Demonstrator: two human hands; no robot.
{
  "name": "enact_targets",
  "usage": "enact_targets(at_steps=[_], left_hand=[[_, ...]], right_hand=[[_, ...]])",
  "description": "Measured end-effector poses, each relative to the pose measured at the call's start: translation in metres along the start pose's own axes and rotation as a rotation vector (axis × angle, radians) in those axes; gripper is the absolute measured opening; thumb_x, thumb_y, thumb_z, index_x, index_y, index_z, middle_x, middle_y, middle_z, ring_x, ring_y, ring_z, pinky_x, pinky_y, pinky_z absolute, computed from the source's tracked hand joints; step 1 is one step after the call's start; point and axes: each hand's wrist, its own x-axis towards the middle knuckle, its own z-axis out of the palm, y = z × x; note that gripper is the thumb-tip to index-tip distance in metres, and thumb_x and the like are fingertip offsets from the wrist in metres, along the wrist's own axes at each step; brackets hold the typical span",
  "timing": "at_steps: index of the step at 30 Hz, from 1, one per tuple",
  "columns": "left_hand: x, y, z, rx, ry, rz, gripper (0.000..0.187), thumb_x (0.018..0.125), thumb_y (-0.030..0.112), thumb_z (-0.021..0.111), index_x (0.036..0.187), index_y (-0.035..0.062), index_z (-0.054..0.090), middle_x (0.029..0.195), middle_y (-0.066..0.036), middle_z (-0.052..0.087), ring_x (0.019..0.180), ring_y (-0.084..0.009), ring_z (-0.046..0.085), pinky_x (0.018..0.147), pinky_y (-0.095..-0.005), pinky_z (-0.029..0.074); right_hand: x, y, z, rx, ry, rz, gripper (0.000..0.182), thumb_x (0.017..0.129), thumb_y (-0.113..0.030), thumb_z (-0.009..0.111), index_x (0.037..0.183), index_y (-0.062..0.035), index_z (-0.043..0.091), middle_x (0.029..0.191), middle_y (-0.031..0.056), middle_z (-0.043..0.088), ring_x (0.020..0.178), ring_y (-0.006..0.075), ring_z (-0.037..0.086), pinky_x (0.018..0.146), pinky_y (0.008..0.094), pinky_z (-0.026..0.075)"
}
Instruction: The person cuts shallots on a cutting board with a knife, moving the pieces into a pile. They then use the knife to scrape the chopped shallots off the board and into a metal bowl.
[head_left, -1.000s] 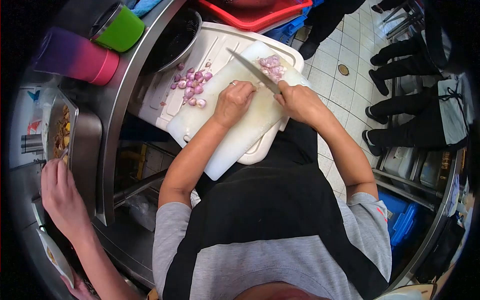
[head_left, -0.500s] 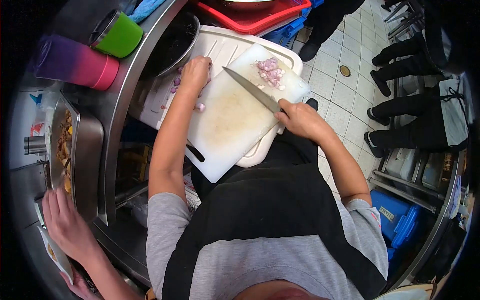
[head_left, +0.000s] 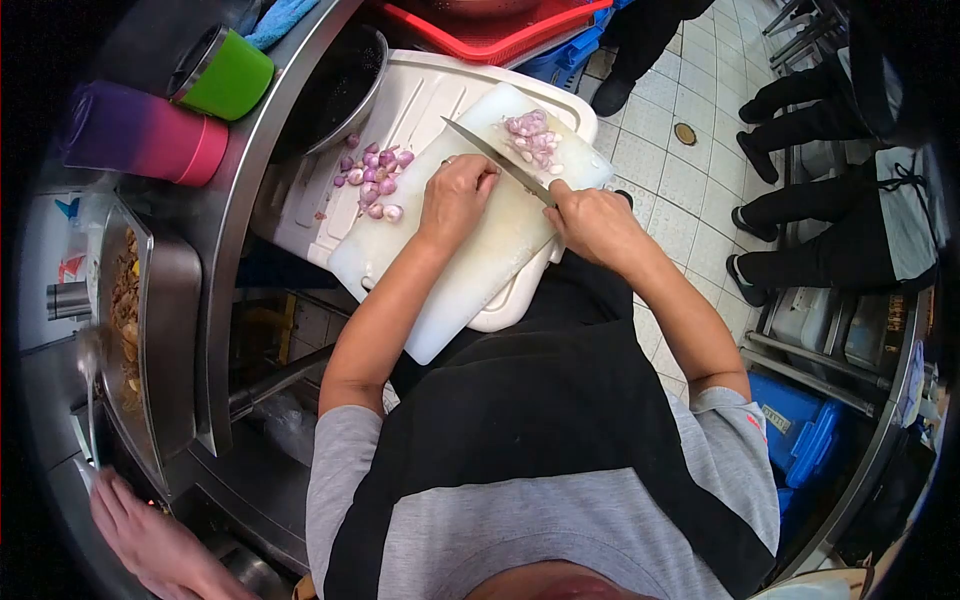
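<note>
My right hand (head_left: 597, 226) grips the handle of a kitchen knife (head_left: 490, 152), its blade slanting up and left over the white cutting board (head_left: 455, 285). My left hand (head_left: 458, 203) is on the board just left of the blade, fingers curled together; whatever they hold is hidden. Whole purple shallots (head_left: 374, 180) lie in a loose pile left of that hand, on the cream plastic lid (head_left: 420, 95) and at the board's edge. Beyond the knife, near the board's far right corner, sits a heap of cut shallots (head_left: 533, 138).
A dark metal bowl (head_left: 350, 95) stands beyond the shallots. The steel counter (head_left: 235, 215) at left bears a green cup (head_left: 228, 75), a purple-pink tumbler (head_left: 150, 135) and a food pan (head_left: 170, 330). Another person's hand (head_left: 140, 530) is lower left. People stand at right.
My left hand has moved right, from the whole shallots to beside the knife blade. The knife stays in my right hand. The other person's hand has moved down.
</note>
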Motion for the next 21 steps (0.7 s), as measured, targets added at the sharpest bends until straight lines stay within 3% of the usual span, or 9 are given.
enact_targets(at_steps=[5,8,13,15,21], left_hand=[[-0.006,-0.005,0.004,-0.042,0.145,0.184,0.014,0.080,0.002,0.073,0.094,0.0034,0.070,0.090,-0.011,0.072,0.081,-0.0273,0.068,0.073,-0.0367,0.054],[-0.005,0.001,0.002,-0.037,0.113,0.064,0.013,0.080,0.002,0.073,0.093,0.0036,0.071,0.091,-0.010,0.072,0.082,-0.0269,0.068,0.073,-0.0361,0.055],[-0.003,-0.004,0.005,-0.029,0.154,0.145,0.013,0.080,0.003,0.073,0.094,0.0043,0.071,0.091,-0.010,0.072,0.083,-0.0273,0.069,0.076,-0.0360,0.054],[-0.003,-0.004,0.005,-0.028,0.163,0.161,0.013,0.080,0.003,0.073,0.093,0.0044,0.072,0.091,-0.010,0.072,0.084,-0.0276,0.069,0.076,-0.0362,0.054],[-0.004,-0.005,0.005,-0.056,0.157,0.161,0.012,0.080,0.003,0.073,0.092,0.0039,0.072,0.091,-0.010,0.072,0.085,-0.0286,0.068,0.079,-0.0367,0.053]], right_hand=[[0.006,-0.005,-0.006,-0.030,-0.038,-0.020,0.022,0.094,-0.019,0.054,0.100,0.0029,0.054,0.078,0.0248,0.069,0.076,0.0422,0.070,0.068,0.0517,0.054],[0.006,-0.009,-0.018,-0.084,-0.057,-0.058,0.021,0.094,-0.017,0.051,0.101,0.0029,0.054,0.079,0.0245,0.070,0.076,0.0419,0.070,0.067,0.0514,0.055],[0.014,-0.010,-0.003,-0.089,-0.092,-0.011,0.021,0.094,-0.017,0.050,0.101,0.0021,0.055,0.080,0.0238,0.070,0.077,0.0409,0.071,0.067,0.0507,0.056],[0.024,-0.005,0.009,-0.067,0.003,-0.058,0.019,0.094,-0.015,0.049,0.101,0.0016,0.056,0.081,0.0229,0.071,0.078,0.0397,0.072,0.067,0.0500,0.057],[0.017,-0.016,-0.020,-0.142,-0.070,-0.050,0.021,0.095,-0.019,0.049,0.100,0.0007,0.056,0.080,0.0229,0.071,0.077,0.0407,0.071,0.067,0.0508,0.056]])
